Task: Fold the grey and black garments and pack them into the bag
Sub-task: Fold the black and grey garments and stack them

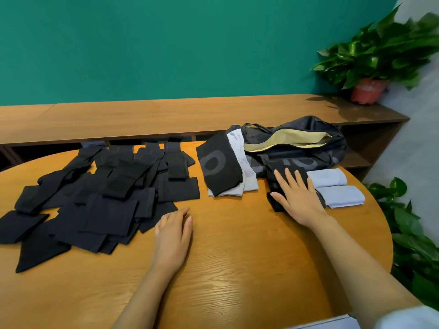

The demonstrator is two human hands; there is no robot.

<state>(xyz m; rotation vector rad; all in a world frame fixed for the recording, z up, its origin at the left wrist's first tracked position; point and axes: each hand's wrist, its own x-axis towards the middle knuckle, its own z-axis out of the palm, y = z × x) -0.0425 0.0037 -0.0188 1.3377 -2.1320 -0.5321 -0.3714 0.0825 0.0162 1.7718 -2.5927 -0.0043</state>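
Observation:
A black bag [294, 148] with a pale yellow lining lies unzipped at the back right of the wooden table [237, 257]. My right hand [299, 198] lies flat with straight fingers on a folded black garment [275, 179] in front of the bag. Two folded grey garments [335, 186] sit just right of it. Left of the bag, a black garment with a grey ring print [218, 167] lies on top of grey ones [247, 176]. A spread of several black garments [95, 198] covers the left side. My left hand [173, 233] rests on the table beside that spread, fingers relaxed.
A long wooden shelf [166, 115] runs behind the table under a green wall. A potted plant [370, 89] stands on its right end. More leafy plants [413, 233] grow past the table's right edge.

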